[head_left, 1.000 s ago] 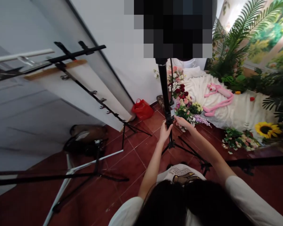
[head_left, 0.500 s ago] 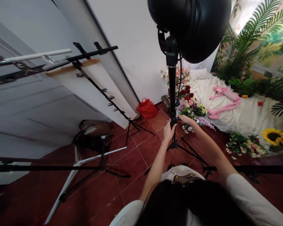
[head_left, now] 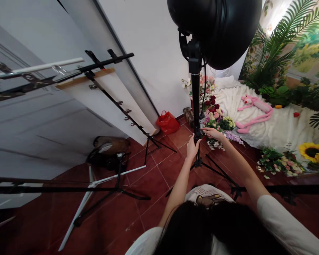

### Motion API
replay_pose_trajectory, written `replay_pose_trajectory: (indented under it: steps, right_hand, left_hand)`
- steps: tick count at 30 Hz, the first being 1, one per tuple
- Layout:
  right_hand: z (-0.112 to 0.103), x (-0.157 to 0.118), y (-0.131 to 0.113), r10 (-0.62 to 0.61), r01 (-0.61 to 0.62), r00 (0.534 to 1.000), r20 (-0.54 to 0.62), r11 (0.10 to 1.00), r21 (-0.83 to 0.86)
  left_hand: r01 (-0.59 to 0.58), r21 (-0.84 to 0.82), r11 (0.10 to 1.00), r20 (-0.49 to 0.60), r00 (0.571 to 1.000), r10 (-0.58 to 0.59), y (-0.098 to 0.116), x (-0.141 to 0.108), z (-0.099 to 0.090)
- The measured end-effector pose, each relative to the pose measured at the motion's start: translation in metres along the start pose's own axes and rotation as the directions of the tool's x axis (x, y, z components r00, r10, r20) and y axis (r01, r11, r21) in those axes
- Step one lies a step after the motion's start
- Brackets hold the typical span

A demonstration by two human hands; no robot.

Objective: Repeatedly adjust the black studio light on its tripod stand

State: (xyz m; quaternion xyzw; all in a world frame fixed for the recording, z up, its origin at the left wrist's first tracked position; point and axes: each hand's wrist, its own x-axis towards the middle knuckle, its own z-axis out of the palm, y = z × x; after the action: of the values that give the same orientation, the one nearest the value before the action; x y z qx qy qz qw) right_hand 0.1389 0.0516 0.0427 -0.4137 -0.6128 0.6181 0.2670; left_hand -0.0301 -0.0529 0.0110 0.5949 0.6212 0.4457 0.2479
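Observation:
A black light stand (head_left: 195, 95) rises upright in front of me, with a large black lamp head (head_left: 215, 32) on top. My left hand (head_left: 192, 148) is closed around the stand's pole at its black collar (head_left: 198, 133). From the right, my right hand (head_left: 212, 133) reaches the same collar, its fingers pinched at the knob on its side. The knob itself is mostly hidden by those fingers. A thin cable (head_left: 204, 88) hangs down beside the pole, above my hands.
To the left stands a backdrop frame (head_left: 108, 92) with clips and white board. A red bag (head_left: 168, 122) sits by the wall. White and black stand legs (head_left: 78, 209) spread over the tiled floor. At right are flowers (head_left: 212, 109), a pink plush toy (head_left: 257, 106) and a sunflower (head_left: 312, 152).
My right hand's fingers have shifted slightly at the collar and look more stretched out. My left hand keeps its grip on the pole. The whole view has moved a little.

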Motion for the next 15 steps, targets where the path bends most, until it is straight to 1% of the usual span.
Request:
replay_pose_trajectory:
  steps: [2, 3, 7, 10, 13, 15]
  right_hand:
    - [-0.001, 0.004, -0.002, 0.003, -0.004, 0.999, 0.037, 1.000, 0.025]
    - [-0.001, 0.007, -0.003, 0.007, -0.008, 0.999, 0.038, 1.000, 0.023]
    - [0.004, 0.014, -0.009, 0.025, -0.026, 1.000, -0.013, 0.998, -0.049]
    - [0.011, 0.014, -0.014, -0.011, 0.008, 1.000, -0.028, 0.993, -0.114]
    - [0.018, 0.010, -0.015, -0.121, 0.110, 0.992, -0.048, 0.975, -0.194]
    - [0.020, 0.006, -0.015, -0.213, 0.192, 0.975, -0.061, 0.948, -0.254]
  left_hand:
    - [0.011, -0.008, 1.000, 0.003, 1.000, -0.011, 0.001, 0.000, 0.000]
    - [0.015, -0.015, 1.000, 0.004, 1.000, -0.015, 0.001, 0.000, -0.001]
    - [0.016, -0.036, 0.999, 0.000, 1.000, -0.016, 0.001, 0.000, -0.001]
    - [-0.003, -0.035, 0.999, -0.004, 1.000, 0.003, 0.000, 0.000, -0.001]
    - [-0.028, -0.008, 1.000, -0.003, 1.000, 0.028, 0.000, 0.000, -0.001]
    - [-0.032, 0.010, 0.999, 0.000, 0.999, 0.032, -0.001, 0.000, 0.000]
